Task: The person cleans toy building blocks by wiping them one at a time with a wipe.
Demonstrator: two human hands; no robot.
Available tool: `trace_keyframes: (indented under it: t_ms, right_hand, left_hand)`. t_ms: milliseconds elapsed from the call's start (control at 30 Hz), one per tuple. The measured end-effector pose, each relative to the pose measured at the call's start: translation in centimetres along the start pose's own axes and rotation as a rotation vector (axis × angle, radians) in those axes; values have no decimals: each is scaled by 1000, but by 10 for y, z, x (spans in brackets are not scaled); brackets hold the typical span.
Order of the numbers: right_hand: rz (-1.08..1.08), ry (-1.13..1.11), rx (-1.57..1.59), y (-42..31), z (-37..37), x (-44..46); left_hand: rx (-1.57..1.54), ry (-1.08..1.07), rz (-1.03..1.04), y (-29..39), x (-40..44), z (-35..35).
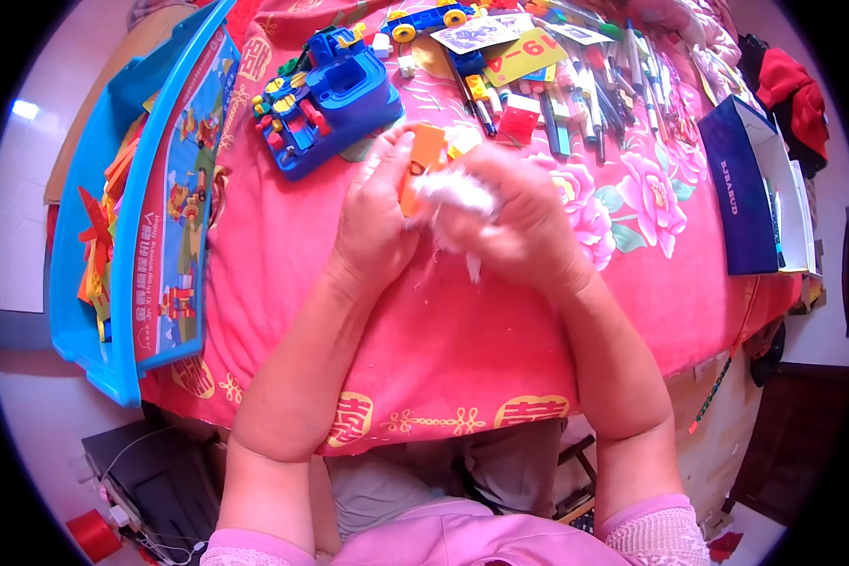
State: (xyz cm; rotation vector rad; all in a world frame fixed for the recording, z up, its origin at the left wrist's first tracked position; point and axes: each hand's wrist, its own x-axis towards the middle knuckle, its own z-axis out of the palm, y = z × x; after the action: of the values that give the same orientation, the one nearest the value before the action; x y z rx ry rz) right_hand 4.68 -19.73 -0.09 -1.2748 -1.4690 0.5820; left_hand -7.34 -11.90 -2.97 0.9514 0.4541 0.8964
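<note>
Looks like smooth plastic on orange block (428,149), soft cloth or paper on white wipe (463,193), matt cloth on red cover (443,349).

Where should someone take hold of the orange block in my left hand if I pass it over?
Probably at the far end of the orange block, pinched across its width, coming from beyond your hands. It's long and that end points away from you, while your left hand holds its left side and the white wad in your right hand crowds its right.

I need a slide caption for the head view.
Left hand holds an orange plastic block; right hand grips a crumpled white wad.
</note>
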Motion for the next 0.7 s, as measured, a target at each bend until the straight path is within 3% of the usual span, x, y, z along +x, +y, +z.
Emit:
trace_keyframes:
  t_ms: [33, 100, 200, 300, 333, 500, 567, 600, 633, 700]
  right_hand:
    - [-198, -66, -102, -5, -2, 1]
    - [-118, -97, -27, -8, -2, -1]
    - [57, 172, 187, -15, -5, 3]
    - [128, 340, 140, -11, -3, 7]
    - [160, 285, 140, -5, -1, 6]
    - [-155, -114, -118, -3, 4, -1]
    - [-45, -159, 34, -6, 0, -3]
    - [90, -15, 270, -12, -6, 1]
    - [224, 130, 504, -17, -13, 5]
    - [239, 251, 491, -14, -21, 9]
  left_hand:
    - [-125, 9, -56, 9, -1, 2]
    - [-245, 22, -105, 13, -1, 4]
    - [-224, 70, -104, 12, -4, 14]
    - [-149, -5, -90, 7, -7, 14]
    - [-171, 28, -68, 4, -6, 15]
    - [-170, 24, -114, 12, -2, 4]
    - [-221, -3, -127, 14, -2, 3]
    - [-252, 69, -144, 15, 0, 9]
    - [-261, -25, -167, 16, -1, 7]
    - [-268, -218, -219, 17, -3, 0]
